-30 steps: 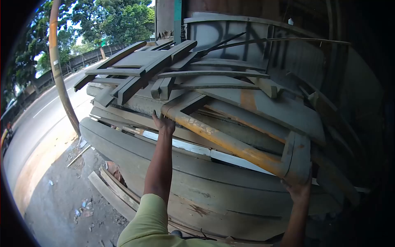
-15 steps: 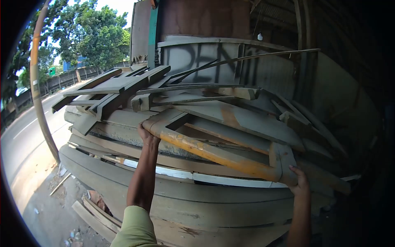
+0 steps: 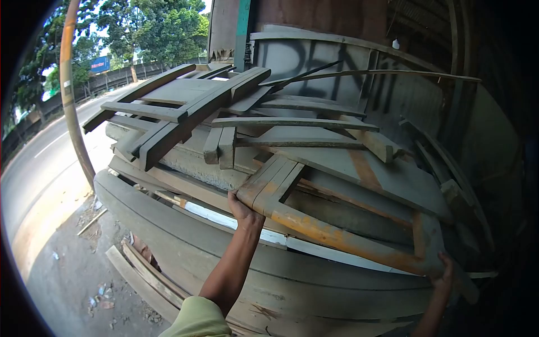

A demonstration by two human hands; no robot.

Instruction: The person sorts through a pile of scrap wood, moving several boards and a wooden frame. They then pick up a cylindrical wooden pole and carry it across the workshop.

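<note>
A wooden frame (image 3: 331, 236) with worn orange paint along its near edge lies tilted at the front of the wood pile. At its left corner my left hand (image 3: 245, 211) is closed around the edge, the thumb side near the joint. My right hand (image 3: 443, 270) grips the frame's lower right corner, with part of the fingers hidden in shadow. Just behind the frame a wide grey board (image 3: 359, 171) rests with an orange stripe across it. Two short beam ends (image 3: 225, 147) stick out above the left corner.
Slatted wooden frames (image 3: 185, 115) jut out at the upper left. Long stacked boards (image 3: 269, 275) lie below the hands. A leaning pole (image 3: 72, 106) stands beside the road at left. Loose planks (image 3: 140, 275) lie on the ground, and a painted wall (image 3: 314, 62) rises behind.
The camera view has shifted, so the pile sits further right at its right end. Both hands keep hold of the orange-edged frame, which now appears lower and nearer, with its left corner pulled away from the beams.
</note>
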